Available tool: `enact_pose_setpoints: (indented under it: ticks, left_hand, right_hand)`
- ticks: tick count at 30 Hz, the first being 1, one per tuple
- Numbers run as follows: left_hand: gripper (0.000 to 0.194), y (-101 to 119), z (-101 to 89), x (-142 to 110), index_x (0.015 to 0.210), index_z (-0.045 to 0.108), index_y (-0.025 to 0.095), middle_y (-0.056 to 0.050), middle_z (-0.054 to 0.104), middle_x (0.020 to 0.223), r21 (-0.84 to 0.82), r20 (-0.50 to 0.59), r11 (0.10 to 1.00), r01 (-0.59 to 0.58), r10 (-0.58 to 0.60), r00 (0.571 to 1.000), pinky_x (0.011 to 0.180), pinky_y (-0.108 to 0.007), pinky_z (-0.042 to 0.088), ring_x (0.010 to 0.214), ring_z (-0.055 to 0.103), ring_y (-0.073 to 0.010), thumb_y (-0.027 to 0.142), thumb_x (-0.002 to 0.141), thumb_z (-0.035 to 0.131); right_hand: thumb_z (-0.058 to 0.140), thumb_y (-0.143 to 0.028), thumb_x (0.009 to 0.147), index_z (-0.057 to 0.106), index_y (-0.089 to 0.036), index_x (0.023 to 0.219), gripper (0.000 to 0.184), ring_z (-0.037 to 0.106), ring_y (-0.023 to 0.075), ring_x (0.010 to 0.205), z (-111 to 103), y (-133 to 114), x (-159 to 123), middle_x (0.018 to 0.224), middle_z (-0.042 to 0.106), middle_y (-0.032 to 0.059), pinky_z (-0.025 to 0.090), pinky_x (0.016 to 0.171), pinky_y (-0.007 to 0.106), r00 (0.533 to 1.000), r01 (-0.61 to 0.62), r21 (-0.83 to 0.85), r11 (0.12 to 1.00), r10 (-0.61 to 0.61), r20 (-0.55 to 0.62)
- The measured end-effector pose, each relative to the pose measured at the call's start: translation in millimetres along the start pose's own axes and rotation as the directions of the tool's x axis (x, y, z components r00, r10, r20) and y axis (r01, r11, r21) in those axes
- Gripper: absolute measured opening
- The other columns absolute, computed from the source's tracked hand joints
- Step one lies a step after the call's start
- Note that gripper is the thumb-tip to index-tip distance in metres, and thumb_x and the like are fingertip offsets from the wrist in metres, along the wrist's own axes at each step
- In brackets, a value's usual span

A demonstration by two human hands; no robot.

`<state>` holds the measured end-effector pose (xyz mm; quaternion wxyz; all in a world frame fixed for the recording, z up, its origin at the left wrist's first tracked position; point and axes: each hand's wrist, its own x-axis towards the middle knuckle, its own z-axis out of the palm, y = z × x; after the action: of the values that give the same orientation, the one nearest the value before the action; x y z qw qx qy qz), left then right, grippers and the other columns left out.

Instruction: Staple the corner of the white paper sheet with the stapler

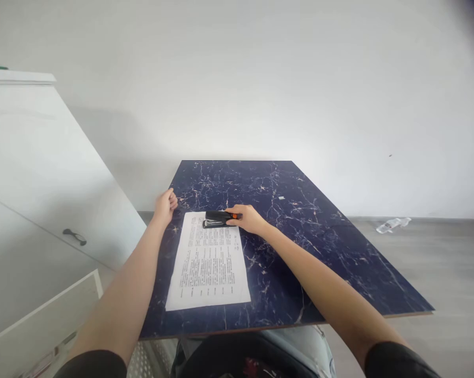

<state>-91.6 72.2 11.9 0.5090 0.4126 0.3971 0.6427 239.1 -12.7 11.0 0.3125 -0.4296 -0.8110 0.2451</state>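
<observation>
A black stapler (217, 216) with an orange mark lies on its side over the far edge of a printed paper sheet (209, 262). My right hand (247, 218) has its fingers closed around the stapler's right end. At the table's left edge, my left hand (166, 206) is curled, with its fingers bent in; nothing shows in it. It is to the left of the paper's far corner and apart from it. The sheet rests flat on the dark blue marbled table (300, 236), its text running sideways to me.
A white cabinet (43, 157) with a dark handle (74, 237) stands close on the left, beside an open drawer (43, 310). A small white scrap (281, 198) lies on the table. Clear crumpled plastic (393, 225) is on the floor at right. A white wall rises behind.
</observation>
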Motion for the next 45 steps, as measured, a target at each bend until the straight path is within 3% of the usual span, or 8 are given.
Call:
enact_pose_setpoints:
  ticks: [8, 13, 18, 22, 30, 37, 42, 45]
  left_hand:
    - [0.037, 4, -11.6, 5, 0.062, 0.037, 0.021, 0.010, 0.023, 0.051, -0.059, -0.018, 0.997, 0.040, -0.042, 0.999, 0.037, -0.018, 0.020, 0.038, 0.024, -0.0050, 0.027, 0.085, 0.065]
    - [0.036, 1, -10.6, 6, 0.063, 0.039, 0.021, 0.010, 0.024, 0.051, -0.055, -0.031, 0.998, 0.031, -0.033, 0.999, 0.037, -0.018, 0.022, 0.038, 0.026, -0.0049, 0.027, 0.085, 0.066]
    - [0.033, -1, -9.5, 8, 0.063, 0.041, 0.020, 0.010, 0.027, 0.050, -0.045, -0.050, 0.999, 0.027, -0.029, 0.998, 0.038, -0.018, 0.022, 0.039, 0.028, -0.0045, 0.027, 0.084, 0.065]
    - [0.032, -3, -9.2, 9, 0.064, 0.042, 0.020, 0.010, 0.029, 0.050, -0.038, -0.057, 0.999, 0.027, -0.029, 0.998, 0.038, -0.018, 0.023, 0.039, 0.029, -0.0044, 0.030, 0.083, 0.066]
    - [0.031, -8, -9.1, 11, 0.065, 0.046, 0.020, 0.009, 0.031, 0.050, 0.001, -0.066, 1.000, 0.017, -0.016, 0.998, 0.038, -0.018, 0.023, 0.040, 0.032, -0.0055, 0.031, 0.082, 0.068]
    - [0.029, -8, -5.4, 9, 0.065, 0.047, 0.020, 0.009, 0.031, 0.049, 0.039, -0.065, 0.999, 0.019, -0.016, 0.998, 0.038, -0.018, 0.022, 0.039, 0.030, -0.0054, 0.031, 0.082, 0.068]
    - [0.030, -7, -5.4, 8, 0.065, 0.048, 0.019, 0.009, 0.031, 0.050, 0.063, -0.053, 0.998, 0.010, -0.007, 0.999, 0.039, -0.018, 0.023, 0.039, 0.030, -0.0051, 0.033, 0.082, 0.068]
    - [0.029, -8, -5.2, 8, 0.065, 0.048, 0.020, 0.009, 0.031, 0.050, 0.080, -0.054, 0.997, 0.009, -0.005, 0.999, 0.038, -0.018, 0.022, 0.039, 0.030, -0.0051, 0.033, 0.081, 0.069]
  right_hand:
    - [0.079, -0.030, 0.087, 0.077, -0.028, 0.125, 0.038, 0.067, 0.0185, 0.088, 41, -17, 20, 0.100, 0.072, 0.0046, 0.056, 0.086, 0.033, 0.999, -0.010, 0.065, 0.998, 0.013, -0.050]
    - [0.082, -0.038, 0.083, 0.072, -0.029, 0.133, 0.052, 0.069, 0.0201, 0.094, 14, 5, 16, 0.116, 0.073, 0.0063, 0.058, 0.084, 0.033, 0.976, 0.011, 0.179, 0.984, 0.028, -0.217]
    - [0.065, -0.034, 0.089, 0.079, -0.018, 0.101, 0.024, 0.069, 0.0251, 0.088, -64, 77, -15, 0.102, 0.075, 0.0124, 0.054, 0.093, 0.042, 0.719, -0.341, -0.079, 0.937, 0.206, -0.663]
    - [0.057, -0.028, 0.085, 0.078, -0.015, 0.105, 0.032, 0.067, 0.0302, 0.095, -93, 117, -41, 0.101, 0.075, 0.0156, 0.050, 0.099, 0.047, 0.494, -0.643, -0.060, 0.763, 0.355, -0.794]
    - [0.060, -0.027, 0.080, 0.079, -0.014, 0.102, 0.032, 0.063, 0.0368, 0.118, -73, 105, -25, 0.109, 0.075, 0.0195, 0.039, 0.114, 0.055, 0.692, -0.576, -0.149, 0.804, 0.382, -0.612]
    - [0.061, -0.018, 0.082, 0.066, -0.020, 0.137, 0.055, 0.069, 0.0247, 0.121, -3, 68, 12, 0.128, 0.073, 0.0115, 0.052, 0.110, 0.042, 0.895, -0.325, -0.007, 0.946, 0.306, -0.326]
    - [0.056, -0.013, 0.081, 0.058, -0.025, 0.143, 0.063, 0.048, 0.0205, 0.147, 20, 53, 17, 0.154, 0.056, 0.0083, 0.038, 0.123, 0.045, 0.954, -0.103, 0.449, 0.887, 0.216, -0.207]
    - [0.054, -0.012, 0.083, 0.066, -0.022, 0.128, 0.048, 0.063, 0.0202, 0.131, 13, 52, 11, 0.137, 0.069, 0.0089, 0.046, 0.117, 0.044, 0.958, -0.095, 0.451, 0.887, 0.205, -0.201]
